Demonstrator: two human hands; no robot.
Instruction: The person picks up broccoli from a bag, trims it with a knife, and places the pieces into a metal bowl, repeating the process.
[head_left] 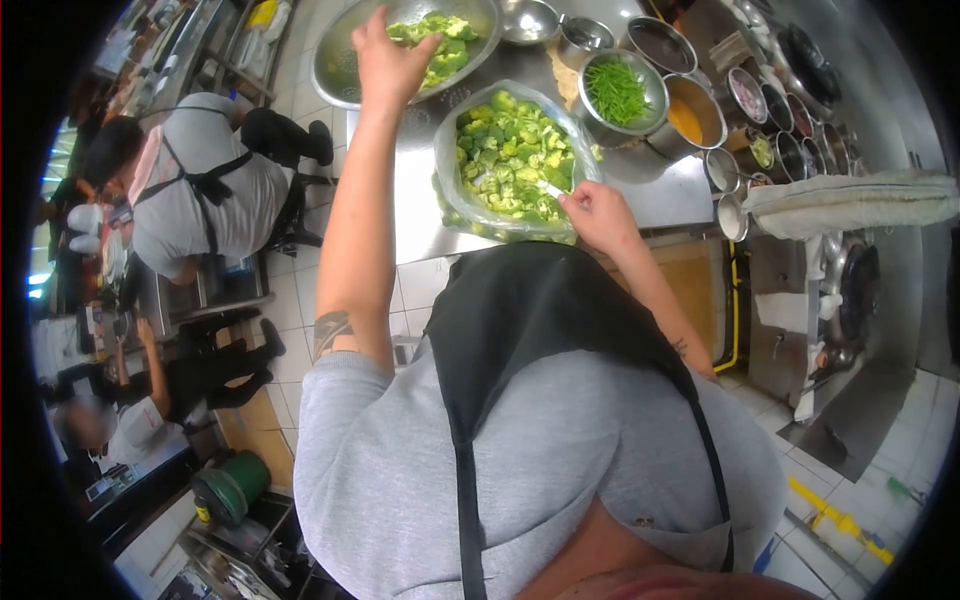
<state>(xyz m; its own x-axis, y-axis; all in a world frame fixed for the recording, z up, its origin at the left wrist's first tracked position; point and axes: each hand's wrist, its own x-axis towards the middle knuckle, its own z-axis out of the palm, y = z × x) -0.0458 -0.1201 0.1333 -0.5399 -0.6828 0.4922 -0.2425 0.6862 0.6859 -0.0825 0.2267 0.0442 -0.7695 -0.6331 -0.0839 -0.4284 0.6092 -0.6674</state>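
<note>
Above the desk, my left grip spread, my right grip pinching the bag, I could spill broccoli by tugging.

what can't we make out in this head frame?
- Head view: far rim of the metal bowl, cut off by the top edge.
- Head view: whatever lies directly under the left hand, hidden by the hand itself.
- Head view: the pale sliver at the right hand, too small to identify.
- Head view: bottom of the clear bag, covered by broccoli pieces.
</note>
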